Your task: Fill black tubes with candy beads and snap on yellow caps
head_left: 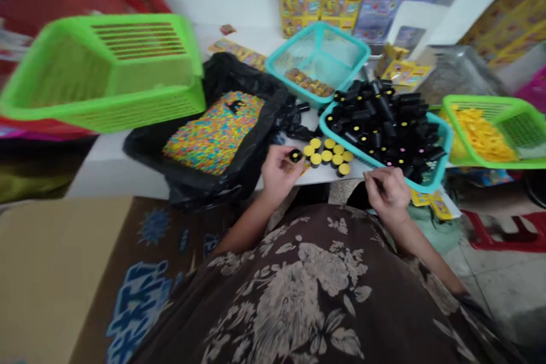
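Observation:
My left hand (277, 176) pinches a small black cylinder (295, 155) with a yellow ring or spot on its end. Right beside it, on the white table, stand several short black pieces with yellow tops (326, 156). My right hand (389, 192) is closed, thumb against the fingers, in front of the turquoise basket (447, 145); whatever it may hold is too small to make out. That basket is heaped with black tubes (384, 111), some with yellow or pink ends.
Left of my hands, a black plastic bag (149, 153) lines a container of multicoloured candy bits (217, 131). A green basket (149, 74) stands behind it. Another turquoise basket (294, 51) holds wrapped rolls. At right, a green basket (529, 158) contains yellow pieces (486, 131). A cardboard box (55, 273) sits lower left.

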A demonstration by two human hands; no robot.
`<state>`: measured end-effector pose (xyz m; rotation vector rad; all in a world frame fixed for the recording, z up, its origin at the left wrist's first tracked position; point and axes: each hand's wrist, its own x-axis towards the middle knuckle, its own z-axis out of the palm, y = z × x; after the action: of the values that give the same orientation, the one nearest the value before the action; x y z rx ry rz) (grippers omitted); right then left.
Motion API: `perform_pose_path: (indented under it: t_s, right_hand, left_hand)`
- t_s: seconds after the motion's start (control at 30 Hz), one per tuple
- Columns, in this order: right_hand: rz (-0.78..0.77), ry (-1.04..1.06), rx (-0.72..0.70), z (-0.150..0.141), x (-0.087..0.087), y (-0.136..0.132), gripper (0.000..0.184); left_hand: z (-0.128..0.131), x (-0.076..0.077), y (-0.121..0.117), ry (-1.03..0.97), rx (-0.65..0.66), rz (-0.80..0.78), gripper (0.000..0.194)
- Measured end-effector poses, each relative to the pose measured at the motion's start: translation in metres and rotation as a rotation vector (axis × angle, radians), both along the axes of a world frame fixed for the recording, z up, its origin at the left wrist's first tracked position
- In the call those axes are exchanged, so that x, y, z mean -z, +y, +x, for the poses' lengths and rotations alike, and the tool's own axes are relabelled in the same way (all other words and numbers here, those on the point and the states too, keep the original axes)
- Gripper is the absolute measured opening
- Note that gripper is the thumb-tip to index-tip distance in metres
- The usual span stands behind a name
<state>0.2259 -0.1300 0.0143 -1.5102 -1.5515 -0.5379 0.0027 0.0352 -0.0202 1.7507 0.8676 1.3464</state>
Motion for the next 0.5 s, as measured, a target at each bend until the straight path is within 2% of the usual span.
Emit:
perform_pose_path:
  t_s: [0.07,0.13,0.2,0.3,0.37,0.4,0.47,0.5]
  right_hand:
    - [0.04,-0.001,0.108,0.01,-0.019,-0.006,0.006]
    - [0.087,0.02,0.207,0.023,-0.034,-0.012,0.006]
    - [0.125,0.054,0.307,0.041,-0.044,-0.015,0.012]
    - [0.095,0.146,0.555,0.085,-0.056,-0.013,0.018]
    - [0.0,0.236,0.746,0.123,-0.065,-0.015,0.015]
    - [-0.072,0.274,0.83,0.144,-0.07,-0.018,0.013]
    - [-0.258,0.324,0.975,0.182,-0.08,-0.028,0.011]
    - [-0.355,0.339,1.036,0.198,-0.085,-0.033,0.011]
  left_hand:
    - [-0.004,-0.009,-0.003,-0.103,0.055,-0.158,0.043]
    - [-0.013,-0.022,0.0,-0.167,0.069,-0.214,0.048]
    - [-0.028,-0.037,0.009,-0.202,0.004,-0.167,0.051]
    - [-0.061,-0.058,0.027,-0.135,-0.219,-0.014,0.054]
    - [-0.086,-0.066,0.04,0.018,-0.42,0.096,0.05]
    - [-0.098,-0.068,0.048,0.154,-0.512,0.152,0.044]
    - [-0.117,-0.07,0.069,0.543,-0.588,0.248,0.025]
    - [-0.122,-0.07,0.08,0.741,-0.562,0.257,0.018]
